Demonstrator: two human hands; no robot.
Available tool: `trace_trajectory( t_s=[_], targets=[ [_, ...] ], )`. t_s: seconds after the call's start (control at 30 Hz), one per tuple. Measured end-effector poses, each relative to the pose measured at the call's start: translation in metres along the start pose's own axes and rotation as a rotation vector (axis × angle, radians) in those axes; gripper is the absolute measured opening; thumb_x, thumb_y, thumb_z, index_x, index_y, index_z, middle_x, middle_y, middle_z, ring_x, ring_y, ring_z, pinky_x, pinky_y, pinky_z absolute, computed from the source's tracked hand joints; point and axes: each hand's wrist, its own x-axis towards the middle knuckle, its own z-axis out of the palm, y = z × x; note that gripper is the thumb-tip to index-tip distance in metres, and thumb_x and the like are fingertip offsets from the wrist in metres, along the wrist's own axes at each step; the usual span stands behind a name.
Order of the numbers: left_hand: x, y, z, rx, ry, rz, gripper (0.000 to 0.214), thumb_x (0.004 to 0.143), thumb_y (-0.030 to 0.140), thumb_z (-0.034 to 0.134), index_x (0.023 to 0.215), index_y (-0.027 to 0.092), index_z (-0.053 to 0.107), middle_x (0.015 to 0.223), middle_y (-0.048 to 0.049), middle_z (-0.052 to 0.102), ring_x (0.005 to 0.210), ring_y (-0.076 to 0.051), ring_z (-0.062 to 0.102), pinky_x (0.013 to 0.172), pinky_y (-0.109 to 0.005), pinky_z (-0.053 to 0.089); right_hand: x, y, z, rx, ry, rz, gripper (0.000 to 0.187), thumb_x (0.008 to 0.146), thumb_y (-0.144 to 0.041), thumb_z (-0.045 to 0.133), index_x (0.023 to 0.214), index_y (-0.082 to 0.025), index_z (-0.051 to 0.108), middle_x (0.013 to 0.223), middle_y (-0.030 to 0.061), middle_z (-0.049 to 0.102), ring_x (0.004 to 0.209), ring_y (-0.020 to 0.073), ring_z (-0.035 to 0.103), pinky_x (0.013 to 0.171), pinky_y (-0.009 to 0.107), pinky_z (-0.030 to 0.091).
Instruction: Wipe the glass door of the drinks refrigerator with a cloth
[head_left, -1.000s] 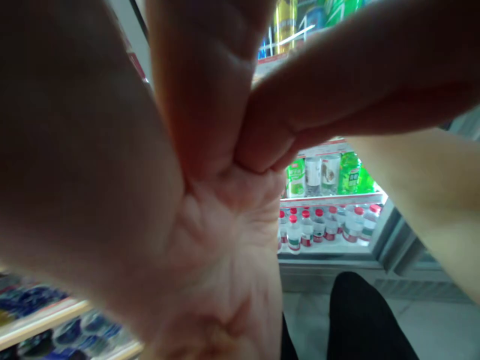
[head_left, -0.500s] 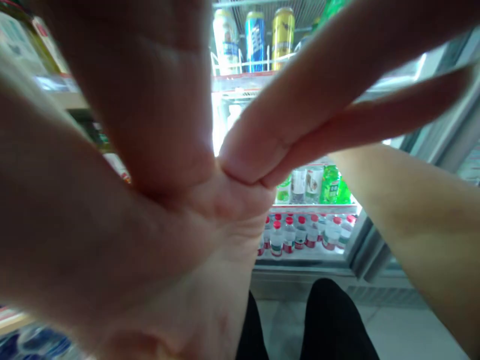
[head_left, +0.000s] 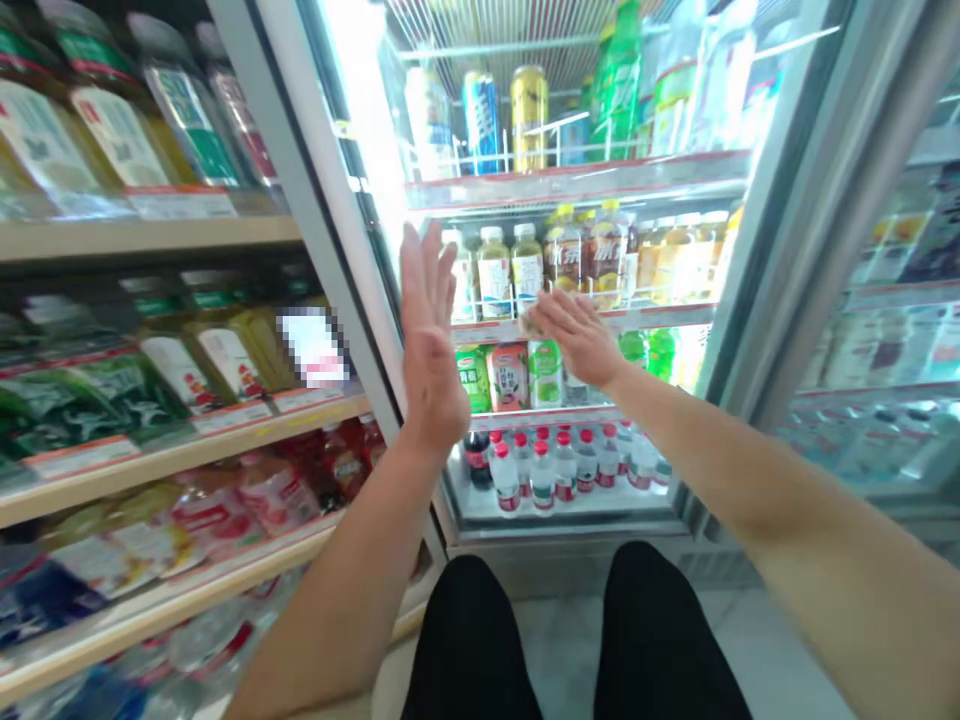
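While the left hand [head_left: 436, 350] and right hand [head_left: 581, 335] are outstretched, gripping nothing visible, white-capped bottles [head_left: 493, 278] stand beyond them on a fridge shelf [head_left: 487, 333]; judged moderately heavy, firm, possibly slippery with chill, best held around the body

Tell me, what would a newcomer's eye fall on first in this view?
Probably the two bare hands in the middle, the left hand upright and the right hand slanting inward, both with fingers extended and holding nothing. Behind them glows a brightly lit drinks cooler, with a row of red-capped bottles along its bottom shelf and a vivid green bottle up top.
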Motion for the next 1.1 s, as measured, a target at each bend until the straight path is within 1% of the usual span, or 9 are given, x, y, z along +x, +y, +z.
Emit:
trace_trajectory(
  t_s=[0.07, 0.13, 0.3, 0.37, 0.47, 0.53, 0.73, 0.93, 1.1],
  targets=[
    [0.000, -0.009, 0.016, 0.027, 0.084, 0.041, 0.063, 0.109, 0.053, 0.013, 0.164, 0.023, 0.005, 0.170, -0.0073, 0.014, 0.155, -0.022, 0.019, 0.126, -0.039, 0.025, -0.005, 0.005, -0.007, 0.008, -0.118, -0.118, 0.066, 0.098, -0.005, 0.039, 0.155, -0.037, 0.038, 0.159, -0.0051, 0.041, 0.153, 0.0212, 0.031, 0.130, 0.052, 0.027],
    [-0.004, -0.030, 0.036, 0.180, 0.038, 0.092, 0.068, 0.108, 0.056, 0.023, 0.162, 0.016, 0.019, 0.168, -0.0137, 0.018, 0.156, -0.026, 0.014, 0.127, -0.044, 0.019, 0.005, 0.015, -0.017, 0.014, -0.135, -0.179, 0.065, 0.099, -0.005, 0.040, 0.154, -0.039, 0.039, 0.158, -0.0066, 0.043, 0.152, 0.0204, 0.033, 0.129, 0.050, 0.031],
    [-0.015, -0.088, 0.077, 0.434, 0.031, 0.052, 0.063, 0.107, 0.047, 0.031, 0.157, 0.010, 0.035, 0.164, -0.0168, 0.028, 0.156, -0.029, 0.009, 0.128, -0.052, 0.009, 0.029, 0.023, -0.020, -0.022, 0.282, 0.043, 0.064, 0.104, -0.011, 0.037, 0.159, -0.042, 0.024, 0.162, -0.0054, 0.037, 0.153, 0.0221, 0.030, 0.127, 0.047, 0.036],
    [-0.018, -0.099, 0.086, 0.458, 0.072, 0.047, 0.063, 0.106, 0.045, 0.034, 0.157, 0.009, 0.035, 0.163, -0.0167, 0.028, 0.156, -0.029, 0.008, 0.128, -0.053, 0.006, 0.023, 0.013, -0.007, -0.029, 0.271, -0.013, 0.065, 0.105, -0.014, 0.039, 0.160, -0.041, 0.017, 0.161, -0.0030, 0.039, 0.153, 0.0225, 0.030, 0.127, 0.048, 0.036],
    [-0.021, -0.105, 0.092, 0.454, 0.116, 0.062, 0.063, 0.105, 0.045, 0.038, 0.159, 0.011, 0.034, 0.163, -0.0156, 0.029, 0.156, -0.029, 0.007, 0.128, -0.053, 0.004, 0.014, -0.002, 0.006, -0.028, 0.022, -0.215, 0.067, 0.104, -0.012, 0.039, 0.161, -0.037, 0.014, 0.160, -0.0015, 0.041, 0.153, 0.0214, 0.030, 0.128, 0.048, 0.032],
    [-0.021, -0.105, 0.093, 0.440, 0.124, 0.072, 0.064, 0.105, 0.044, 0.039, 0.159, 0.012, 0.033, 0.163, -0.0152, 0.029, 0.156, -0.029, 0.007, 0.128, -0.054, 0.004, 0.023, -0.004, 0.004, -0.031, -0.068, -0.241, 0.069, 0.103, -0.009, 0.038, 0.161, -0.039, 0.016, 0.160, -0.0043, 0.040, 0.153, 0.0199, 0.030, 0.129, 0.047, 0.030],
    [-0.021, -0.103, 0.091, 0.463, 0.126, 0.090, 0.063, 0.105, 0.042, 0.039, 0.159, 0.011, 0.033, 0.164, -0.0150, 0.028, 0.156, -0.028, 0.006, 0.128, -0.052, 0.005, 0.065, -0.007, 0.003, -0.083, 0.228, 0.114, 0.073, 0.101, -0.007, 0.034, 0.162, -0.038, 0.008, 0.165, -0.0062, 0.030, 0.157, 0.0224, 0.017, 0.132, 0.050, 0.024],
    [-0.021, -0.104, 0.093, 0.398, 0.113, 0.051, 0.061, 0.104, 0.043, 0.040, 0.156, 0.012, 0.039, 0.162, -0.0145, 0.032, 0.156, -0.028, 0.007, 0.128, -0.052, 0.003, 0.053, -0.023, 0.012, -0.047, -0.131, -0.251, 0.074, 0.100, -0.007, 0.040, 0.161, -0.038, 0.011, 0.162, -0.0045, 0.037, 0.153, 0.0201, 0.030, 0.130, 0.046, 0.029],
    [-0.021, -0.102, 0.093, 0.387, 0.108, 0.030, 0.061, 0.102, 0.042, 0.041, 0.156, 0.012, 0.040, 0.163, -0.0125, 0.032, 0.156, -0.027, 0.007, 0.129, -0.050, 0.002, 0.068, 0.001, -0.003, -0.085, 0.156, -0.012, 0.080, 0.099, -0.003, 0.034, 0.160, -0.045, 0.003, 0.164, -0.0106, 0.031, 0.155, 0.0217, 0.024, 0.130, 0.049, 0.027]
  ],
)
